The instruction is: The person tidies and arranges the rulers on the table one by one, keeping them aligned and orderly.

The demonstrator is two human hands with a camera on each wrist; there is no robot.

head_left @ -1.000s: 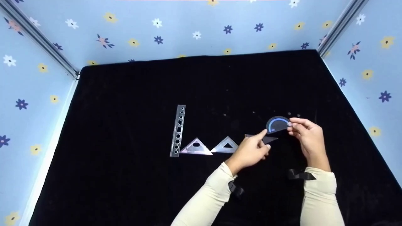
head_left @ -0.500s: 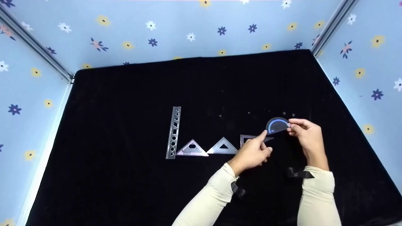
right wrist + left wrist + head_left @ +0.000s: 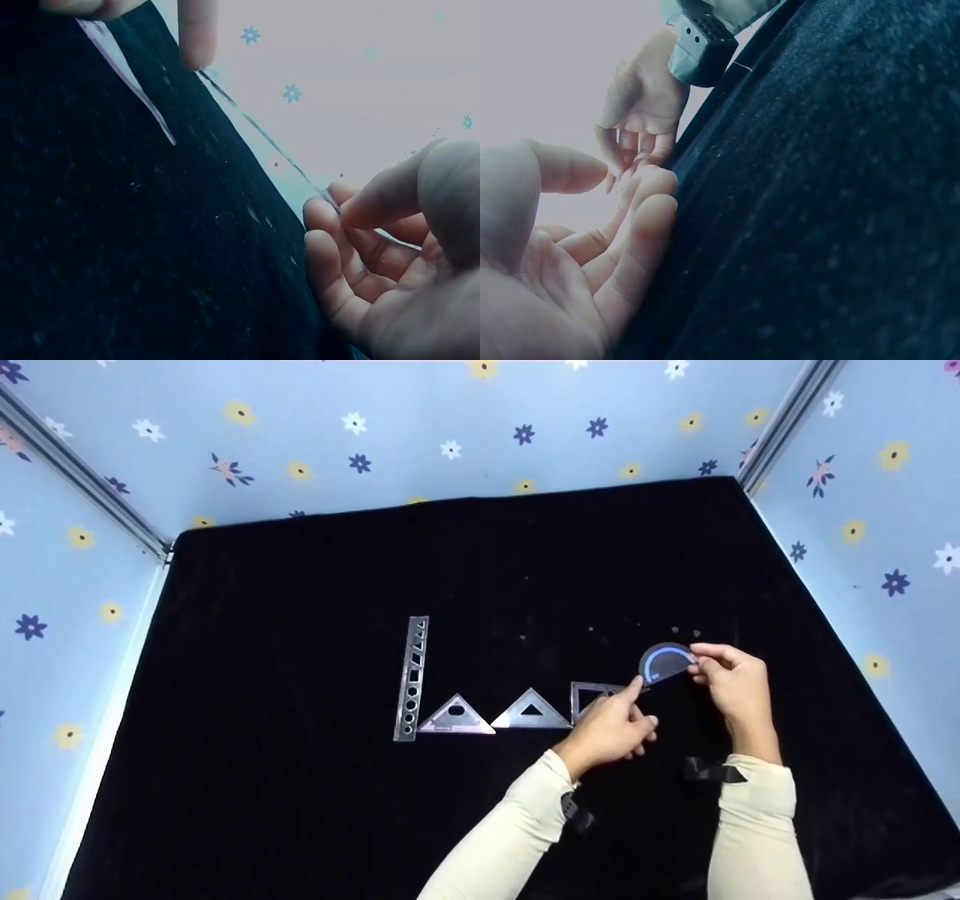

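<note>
A clear protractor (image 3: 667, 663) with a blue arc is held tilted at the right of the head view. My right hand (image 3: 739, 686) pinches its right corner between thumb and fingers; the right wrist view shows the protractor (image 3: 262, 133) edge-on, raised off the cloth. A straight finger of my left hand (image 3: 609, 727) touches the protractor's left corner, its thumb standing apart. Under that hand lies a clear set square (image 3: 581, 694), partly covered. To the left lie another set square (image 3: 531, 712), a pinkish set square (image 3: 456, 716) and an upright stencil ruler (image 3: 411, 679).
Black cloth (image 3: 300, 660) covers the table, with small pale specks beyond the hands. Blue flowered walls (image 3: 420, 427) stand behind and on both sides, with metal posts (image 3: 787, 424) at the corners. Black wrist cameras (image 3: 577, 814) sit on both cuffs.
The head view has shifted, so the row of tools sits further left in it. Relative to the tools, the hands and protractor have moved right, uncovering more of the last set square.
</note>
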